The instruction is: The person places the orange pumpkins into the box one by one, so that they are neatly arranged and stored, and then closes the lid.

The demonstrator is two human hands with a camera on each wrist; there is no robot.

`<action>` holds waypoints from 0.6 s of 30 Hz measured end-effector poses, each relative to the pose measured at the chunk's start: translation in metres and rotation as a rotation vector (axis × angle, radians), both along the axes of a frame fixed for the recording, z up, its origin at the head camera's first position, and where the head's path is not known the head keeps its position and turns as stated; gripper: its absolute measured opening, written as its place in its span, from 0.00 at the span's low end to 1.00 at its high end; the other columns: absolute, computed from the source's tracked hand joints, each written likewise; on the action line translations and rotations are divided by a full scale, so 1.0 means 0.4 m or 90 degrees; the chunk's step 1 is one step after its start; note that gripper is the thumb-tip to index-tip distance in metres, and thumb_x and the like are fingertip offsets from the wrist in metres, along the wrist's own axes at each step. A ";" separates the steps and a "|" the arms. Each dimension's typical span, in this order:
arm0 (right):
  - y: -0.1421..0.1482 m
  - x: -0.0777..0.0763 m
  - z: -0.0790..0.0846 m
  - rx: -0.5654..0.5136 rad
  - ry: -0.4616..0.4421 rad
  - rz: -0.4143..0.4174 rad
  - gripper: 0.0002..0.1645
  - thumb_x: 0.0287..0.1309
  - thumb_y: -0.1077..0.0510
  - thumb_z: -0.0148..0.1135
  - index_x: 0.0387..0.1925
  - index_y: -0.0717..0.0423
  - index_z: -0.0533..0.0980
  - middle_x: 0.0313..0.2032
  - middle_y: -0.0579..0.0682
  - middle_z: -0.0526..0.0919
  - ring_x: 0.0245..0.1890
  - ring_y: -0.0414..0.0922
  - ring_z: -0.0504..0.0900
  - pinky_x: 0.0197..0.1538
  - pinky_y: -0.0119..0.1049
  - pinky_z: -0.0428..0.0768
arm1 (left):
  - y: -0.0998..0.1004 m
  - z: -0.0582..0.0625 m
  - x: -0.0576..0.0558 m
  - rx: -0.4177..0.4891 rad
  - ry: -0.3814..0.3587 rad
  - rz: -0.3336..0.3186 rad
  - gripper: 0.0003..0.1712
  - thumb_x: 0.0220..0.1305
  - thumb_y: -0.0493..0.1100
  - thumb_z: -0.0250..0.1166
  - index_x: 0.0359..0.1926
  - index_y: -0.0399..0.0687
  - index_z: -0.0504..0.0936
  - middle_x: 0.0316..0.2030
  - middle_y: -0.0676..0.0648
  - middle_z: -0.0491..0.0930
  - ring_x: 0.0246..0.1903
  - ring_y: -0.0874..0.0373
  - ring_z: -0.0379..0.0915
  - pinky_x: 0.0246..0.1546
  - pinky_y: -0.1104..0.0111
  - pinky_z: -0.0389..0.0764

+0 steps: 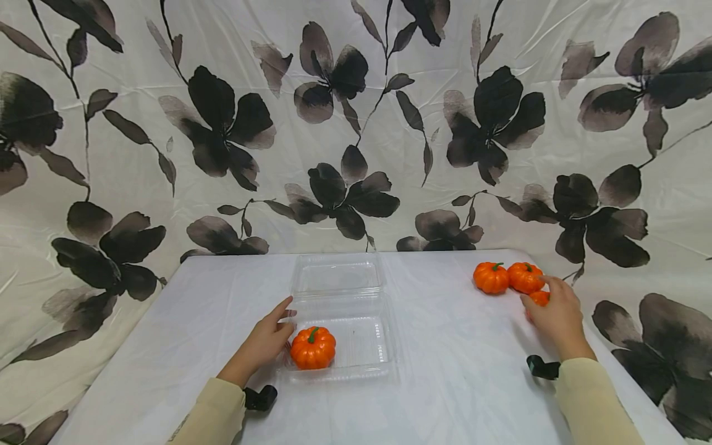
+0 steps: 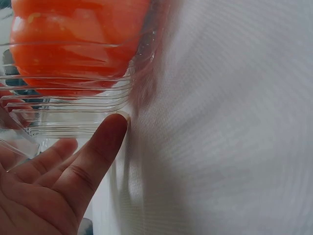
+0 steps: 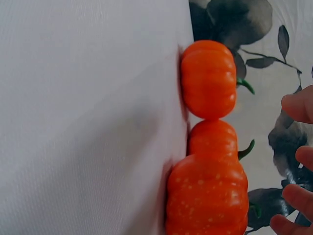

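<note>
A: Quick, where's the L hand (image 1: 266,340)?

B: At L side of the clear plastic container (image 1: 358,372), thumb tip at its bottom edge. Fingers extended, not clenched, grasping nada.

A: What's inside?

B: 1 orange pumpkin (image 1: 313,349), stem up, in the near-L corner, just R of L hand. Lid (image 1: 336,279) folded back on the far side.

A: & R hand (image 1: 559,318)?

B: Far R of the table (image 1: 456,377), over the nearest pumpkin (image 1: 539,298), partly hiding it. Fingers spread, nothing gripped; R wrist view shows a gap betw. fingertips & pumpkins.

A: Any others there?

B: Yep, 2 more: middle pumpkin (image 1: 525,277) just beyond R hand, then L-most pumpkin (image 1: 491,279), those 2 side by side, touching. Both well apart fr. the container.
</note>
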State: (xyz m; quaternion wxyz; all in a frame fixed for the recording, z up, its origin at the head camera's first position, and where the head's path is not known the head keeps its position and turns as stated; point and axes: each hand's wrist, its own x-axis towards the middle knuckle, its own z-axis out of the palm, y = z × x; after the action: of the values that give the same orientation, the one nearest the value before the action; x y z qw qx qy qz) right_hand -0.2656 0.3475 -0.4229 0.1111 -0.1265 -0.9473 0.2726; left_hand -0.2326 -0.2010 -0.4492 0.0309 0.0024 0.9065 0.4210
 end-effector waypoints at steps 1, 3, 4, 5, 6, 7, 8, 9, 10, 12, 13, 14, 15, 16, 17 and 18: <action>0.004 0.000 0.000 -0.003 -0.004 -0.004 0.48 0.62 0.40 0.56 0.71 0.65 0.53 0.70 0.72 0.48 0.68 0.72 0.49 0.62 0.75 0.56 | 0.000 0.000 0.000 -0.001 0.000 0.000 0.38 0.68 0.44 0.52 0.76 0.49 0.51 0.65 0.37 0.69 0.56 0.42 0.76 0.47 0.58 0.84; 0.011 0.000 0.001 -0.008 -0.007 -0.009 0.48 0.62 0.42 0.57 0.71 0.65 0.52 0.70 0.73 0.48 0.67 0.73 0.50 0.62 0.74 0.57 | 0.000 0.000 -0.002 -0.002 0.002 -0.001 0.38 0.68 0.43 0.52 0.76 0.49 0.51 0.65 0.36 0.69 0.57 0.41 0.75 0.48 0.57 0.84; 0.014 0.001 0.001 -0.012 -0.007 -0.010 0.47 0.61 0.42 0.57 0.71 0.65 0.53 0.70 0.73 0.48 0.67 0.73 0.50 0.62 0.74 0.57 | -0.001 -0.001 -0.002 -0.002 0.002 -0.001 0.38 0.68 0.43 0.52 0.76 0.49 0.51 0.65 0.36 0.69 0.57 0.41 0.75 0.48 0.57 0.84; 0.017 0.001 0.001 -0.016 -0.009 -0.011 0.47 0.62 0.42 0.57 0.72 0.64 0.52 0.70 0.74 0.48 0.67 0.74 0.50 0.62 0.74 0.58 | -0.001 0.000 -0.002 -0.002 0.003 -0.002 0.38 0.68 0.43 0.52 0.76 0.49 0.51 0.65 0.36 0.69 0.57 0.41 0.75 0.48 0.57 0.84; 0.020 0.002 0.001 -0.021 -0.012 -0.013 0.48 0.62 0.42 0.57 0.72 0.64 0.52 0.70 0.74 0.48 0.66 0.74 0.50 0.62 0.74 0.58 | -0.001 0.000 -0.002 -0.003 0.003 -0.001 0.38 0.68 0.44 0.52 0.76 0.49 0.51 0.65 0.36 0.69 0.57 0.41 0.75 0.48 0.57 0.84; 0.022 0.003 0.002 -0.029 -0.016 -0.016 0.48 0.62 0.42 0.57 0.72 0.64 0.51 0.70 0.74 0.47 0.66 0.74 0.50 0.62 0.74 0.59 | -0.001 0.000 -0.002 -0.004 0.004 -0.002 0.38 0.68 0.44 0.52 0.76 0.49 0.51 0.65 0.36 0.69 0.57 0.41 0.75 0.48 0.57 0.84; 0.025 0.005 0.002 -0.035 -0.019 -0.018 0.48 0.62 0.42 0.56 0.73 0.63 0.51 0.70 0.75 0.46 0.66 0.74 0.50 0.62 0.74 0.59 | -0.001 0.000 -0.002 -0.004 0.004 -0.003 0.38 0.68 0.44 0.52 0.76 0.49 0.51 0.65 0.37 0.69 0.57 0.41 0.75 0.48 0.57 0.84; 0.027 0.006 0.002 -0.043 -0.023 -0.021 0.49 0.62 0.42 0.56 0.73 0.63 0.50 0.70 0.75 0.45 0.66 0.74 0.49 0.62 0.74 0.59 | -0.001 0.000 -0.001 -0.008 0.007 -0.005 0.38 0.68 0.43 0.52 0.76 0.49 0.51 0.65 0.36 0.69 0.57 0.41 0.75 0.48 0.57 0.84; 0.029 0.007 0.002 -0.051 -0.029 -0.024 0.49 0.62 0.42 0.56 0.74 0.62 0.49 0.70 0.75 0.44 0.67 0.75 0.49 0.62 0.74 0.59 | 0.000 0.000 -0.001 -0.007 0.006 -0.005 0.38 0.68 0.44 0.52 0.76 0.49 0.51 0.65 0.36 0.69 0.57 0.41 0.75 0.48 0.57 0.84; 0.032 0.009 0.002 -0.066 -0.041 -0.032 0.50 0.62 0.41 0.56 0.74 0.60 0.48 0.71 0.75 0.43 0.67 0.74 0.49 0.62 0.74 0.59 | 0.000 0.000 -0.001 -0.007 0.004 -0.004 0.38 0.68 0.44 0.52 0.76 0.49 0.51 0.65 0.37 0.69 0.57 0.41 0.75 0.48 0.57 0.84; 0.034 0.009 0.002 -0.074 -0.047 -0.035 0.50 0.61 0.41 0.56 0.75 0.60 0.47 0.71 0.75 0.43 0.67 0.74 0.49 0.62 0.74 0.59 | 0.000 -0.001 -0.001 -0.010 0.006 -0.007 0.38 0.68 0.43 0.52 0.76 0.49 0.51 0.65 0.36 0.69 0.57 0.41 0.75 0.48 0.57 0.84; 0.035 0.009 0.001 -0.080 -0.053 -0.038 0.51 0.61 0.40 0.56 0.75 0.59 0.47 0.71 0.75 0.43 0.67 0.74 0.50 0.63 0.73 0.58 | 0.000 -0.002 -0.001 -0.010 0.005 -0.006 0.38 0.68 0.43 0.52 0.76 0.49 0.51 0.65 0.36 0.69 0.57 0.41 0.75 0.48 0.57 0.84; 0.037 0.009 0.000 -0.086 -0.059 -0.042 0.51 0.61 0.40 0.56 0.75 0.59 0.46 0.71 0.75 0.43 0.67 0.74 0.50 0.63 0.73 0.59 | 0.000 -0.002 -0.001 -0.010 0.005 -0.006 0.38 0.68 0.43 0.52 0.76 0.49 0.51 0.65 0.36 0.69 0.57 0.41 0.75 0.48 0.57 0.84; 0.039 0.009 -0.001 -0.090 -0.064 -0.045 0.52 0.61 0.39 0.56 0.75 0.58 0.45 0.71 0.75 0.43 0.66 0.74 0.51 0.63 0.73 0.59 | 0.000 -0.002 -0.001 -0.008 0.001 -0.003 0.38 0.68 0.44 0.52 0.76 0.50 0.51 0.65 0.37 0.69 0.57 0.41 0.75 0.49 0.57 0.83; 0.041 0.008 -0.002 -0.093 -0.069 -0.047 0.53 0.61 0.38 0.56 0.75 0.58 0.45 0.71 0.75 0.43 0.66 0.74 0.51 0.63 0.73 0.59 | 0.000 -0.002 -0.001 -0.010 0.001 -0.003 0.38 0.68 0.44 0.52 0.76 0.50 0.50 0.65 0.36 0.69 0.57 0.41 0.75 0.49 0.57 0.83; 0.043 0.007 -0.003 -0.097 -0.076 -0.051 0.53 0.60 0.37 0.55 0.76 0.57 0.44 0.71 0.75 0.43 0.66 0.73 0.52 0.63 0.72 0.59 | 0.000 -0.002 -0.001 -0.011 0.001 -0.002 0.38 0.68 0.44 0.52 0.76 0.49 0.50 0.65 0.36 0.69 0.57 0.41 0.75 0.49 0.57 0.83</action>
State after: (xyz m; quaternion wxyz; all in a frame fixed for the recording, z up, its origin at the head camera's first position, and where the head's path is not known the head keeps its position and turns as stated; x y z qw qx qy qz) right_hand -0.2628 0.3649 -0.4239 0.0555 -0.1883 -0.9229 0.3311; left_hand -0.2328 -0.2009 -0.4499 0.0305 0.0040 0.9103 0.4129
